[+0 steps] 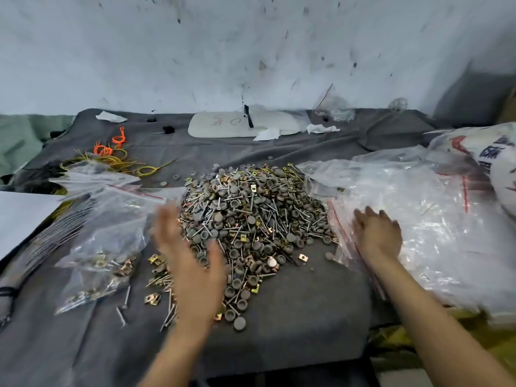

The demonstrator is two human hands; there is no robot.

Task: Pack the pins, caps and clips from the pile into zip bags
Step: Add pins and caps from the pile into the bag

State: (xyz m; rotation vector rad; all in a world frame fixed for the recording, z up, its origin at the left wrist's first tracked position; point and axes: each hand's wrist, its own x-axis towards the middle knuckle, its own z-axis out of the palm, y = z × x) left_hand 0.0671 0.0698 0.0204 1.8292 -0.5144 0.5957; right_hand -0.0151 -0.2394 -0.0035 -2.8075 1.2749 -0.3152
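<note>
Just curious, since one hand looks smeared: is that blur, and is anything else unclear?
Head view: the left hand is smeared by motion blur, as are the filled zip bags beside it; the pile and right hand look sharp; glare whitens the empty zip bags.

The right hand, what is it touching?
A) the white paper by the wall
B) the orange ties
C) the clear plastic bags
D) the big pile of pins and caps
C: the right hand lies flat on the heap of clear zip bags, beside the pile and not on it.
</note>
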